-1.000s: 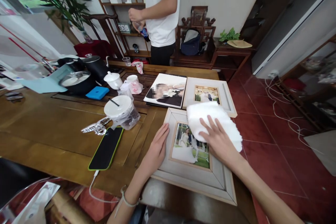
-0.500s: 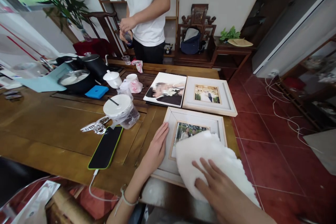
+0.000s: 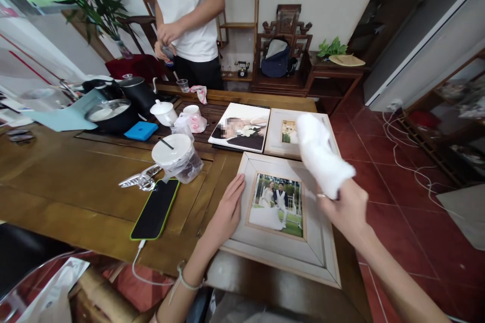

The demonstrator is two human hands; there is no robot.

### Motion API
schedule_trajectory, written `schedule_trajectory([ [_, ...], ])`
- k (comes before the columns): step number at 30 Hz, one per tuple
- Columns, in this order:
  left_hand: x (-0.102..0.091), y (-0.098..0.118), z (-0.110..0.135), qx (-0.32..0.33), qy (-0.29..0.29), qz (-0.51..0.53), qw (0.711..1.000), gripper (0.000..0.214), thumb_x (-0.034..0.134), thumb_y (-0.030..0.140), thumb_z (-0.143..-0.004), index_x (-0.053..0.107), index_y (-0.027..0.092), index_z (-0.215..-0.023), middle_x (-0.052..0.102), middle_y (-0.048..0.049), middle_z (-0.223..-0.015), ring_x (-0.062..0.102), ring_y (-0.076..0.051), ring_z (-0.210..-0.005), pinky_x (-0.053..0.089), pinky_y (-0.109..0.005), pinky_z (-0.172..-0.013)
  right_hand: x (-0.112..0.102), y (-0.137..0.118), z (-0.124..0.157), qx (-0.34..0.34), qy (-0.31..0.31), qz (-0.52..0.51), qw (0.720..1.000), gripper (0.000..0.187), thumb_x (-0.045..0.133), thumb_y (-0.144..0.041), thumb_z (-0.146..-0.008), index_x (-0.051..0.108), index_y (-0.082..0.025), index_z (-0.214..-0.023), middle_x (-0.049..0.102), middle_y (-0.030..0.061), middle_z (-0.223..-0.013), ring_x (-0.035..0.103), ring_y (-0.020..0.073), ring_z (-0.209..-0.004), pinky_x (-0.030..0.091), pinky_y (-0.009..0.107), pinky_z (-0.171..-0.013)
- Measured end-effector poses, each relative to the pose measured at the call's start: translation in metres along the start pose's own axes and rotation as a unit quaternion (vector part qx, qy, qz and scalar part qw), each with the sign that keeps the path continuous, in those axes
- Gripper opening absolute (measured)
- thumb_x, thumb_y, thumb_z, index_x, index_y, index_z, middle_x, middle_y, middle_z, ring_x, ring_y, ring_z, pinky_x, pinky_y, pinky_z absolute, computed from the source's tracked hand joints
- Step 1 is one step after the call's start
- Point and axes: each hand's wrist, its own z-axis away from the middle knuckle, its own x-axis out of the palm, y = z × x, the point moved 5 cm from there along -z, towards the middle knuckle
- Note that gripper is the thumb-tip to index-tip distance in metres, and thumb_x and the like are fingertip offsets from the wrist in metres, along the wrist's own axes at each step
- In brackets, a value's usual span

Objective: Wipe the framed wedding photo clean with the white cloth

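A light picture frame [image 3: 282, 257] with an outdoor wedding photo lies flat at the near table edge. My left hand [image 3: 228, 210] rests along its left side, fingers stretched out together. My right hand [image 3: 345, 207] grips a bunched white cloth [image 3: 318, 154], raised over the right side of this frame. The cloth partly hides a second light frame [image 3: 273, 147] behind it. Left of that one lies a photo panel [image 3: 238, 128] with a white and black picture.
Left of the frames are a lidded cup in a plastic bag [image 3: 178, 156], a phone [image 3: 155, 209] on a cable, a blue box [image 3: 141, 130], a white teapot [image 3: 163, 112] and a black kettle [image 3: 138, 95]. Across the table stands a person [image 3: 185, 15] holding a bottle.
My right hand has lifted the white cloth off the near frame and swung it up and right, uncovering the photo. My left hand stays put. The person opposite has shifted left.
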Motion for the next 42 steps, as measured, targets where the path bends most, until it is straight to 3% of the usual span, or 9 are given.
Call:
schedule_trajectory([
  [5,0.000,0.001,0.000,0.018,-0.004,-0.002,1.000,0.050,0.030,0.011,-0.095,0.034,0.022,-0.144,0.032,-0.0119,-0.152,0.024,-0.021,-0.143,0.027,-0.048,-0.116,0.069,-0.015,-0.006,-0.123,-0.237,0.055,0.962,0.039,0.043,0.002,-0.063,0.059,-0.016,-0.094,0.037,0.0115,-0.148,0.012,0.0362,-0.144,0.010,0.069,-0.111],
  [9,0.000,0.001,0.001,0.025,0.002,-0.001,1.000,0.051,0.031,0.011,-0.095,0.033,0.022,-0.145,0.032,-0.0124,-0.151,0.024,-0.020,-0.143,0.027,-0.048,-0.116,0.086,-0.023,0.004,-0.086,-0.339,0.012,0.937,0.043,0.044,-0.002,-0.063,0.058,-0.012,-0.102,0.033,0.0147,-0.149,0.013,0.0353,-0.144,0.006,0.067,-0.112],
  [18,0.001,-0.001,0.000,-0.012,-0.016,-0.007,1.000,0.051,0.029,0.011,-0.095,0.033,0.021,-0.145,0.030,-0.0098,-0.153,0.023,-0.020,-0.144,0.025,-0.046,-0.118,0.018,-0.083,0.064,-0.109,-0.505,-0.177,0.838,0.051,0.046,-0.007,-0.068,0.054,-0.015,-0.117,0.038,0.0126,-0.147,0.017,0.0238,-0.144,0.007,0.054,-0.118],
  [23,0.001,-0.002,0.001,-0.003,-0.005,-0.007,1.000,0.052,0.030,0.011,-0.095,0.033,0.023,-0.145,0.032,-0.0093,-0.152,0.024,-0.020,-0.143,0.025,-0.046,-0.117,-0.007,-0.068,0.048,-0.046,-0.534,-0.294,0.791,0.037,0.059,-0.025,-0.079,0.059,-0.014,-0.115,0.060,0.0152,-0.125,0.049,0.0254,-0.127,0.043,0.041,-0.105],
  [25,0.001,-0.001,0.001,0.005,0.002,0.001,1.000,0.052,0.031,0.011,-0.095,0.032,0.024,-0.146,0.031,-0.0094,-0.152,0.024,-0.020,-0.143,0.025,-0.047,-0.117,-0.007,-0.046,0.031,0.030,-0.468,-0.355,0.809,0.034,0.064,-0.037,-0.079,0.063,-0.015,-0.105,0.069,0.0112,-0.107,0.066,0.0212,-0.098,0.056,0.032,-0.082],
  [28,0.000,0.000,0.001,0.008,0.005,0.009,1.000,0.052,0.031,0.011,-0.095,0.032,0.024,-0.145,0.031,-0.0098,-0.152,0.024,-0.021,-0.143,0.026,-0.047,-0.117,-0.010,0.000,0.003,0.123,-0.232,-0.296,0.919,0.022,0.065,-0.036,-0.078,0.063,-0.017,-0.090,0.071,0.0047,-0.083,0.067,0.0166,-0.068,0.057,0.028,-0.063],
  [32,0.000,0.002,0.000,-0.006,-0.006,0.006,1.000,0.051,0.030,0.012,-0.095,0.034,0.023,-0.144,0.031,-0.0104,-0.152,0.024,-0.021,-0.143,0.025,-0.049,-0.117,-0.006,0.023,-0.015,0.067,-0.026,-0.098,0.993,0.006,0.057,-0.016,-0.075,0.061,-0.016,-0.079,0.070,0.0117,-0.096,0.067,0.0279,-0.093,0.055,0.045,-0.082],
  [37,-0.001,0.002,-0.001,-0.010,-0.005,0.012,1.000,0.050,0.031,0.013,-0.096,0.035,0.023,-0.144,0.031,-0.0096,-0.152,0.024,-0.021,-0.143,0.024,-0.047,-0.118,0.056,-0.005,-0.011,-0.096,-0.238,0.039,0.966,0.036,0.043,0.003,-0.059,0.060,-0.013,-0.086,0.033,0.0139,-0.150,0.013,0.0348,-0.144,0.012,0.064,-0.114],
  [42,0.000,0.001,-0.001,-0.005,-0.006,0.014,1.000,0.050,0.031,0.013,-0.095,0.034,0.023,-0.145,0.031,-0.0099,-0.153,0.024,-0.021,-0.143,0.024,-0.047,-0.117,0.083,-0.033,0.007,-0.080,-0.389,0.001,0.918,0.044,0.046,-0.002,-0.061,0.061,-0.011,-0.102,0.025,0.0147,-0.153,0.005,0.0374,-0.144,0.003,0.069,-0.111],
])
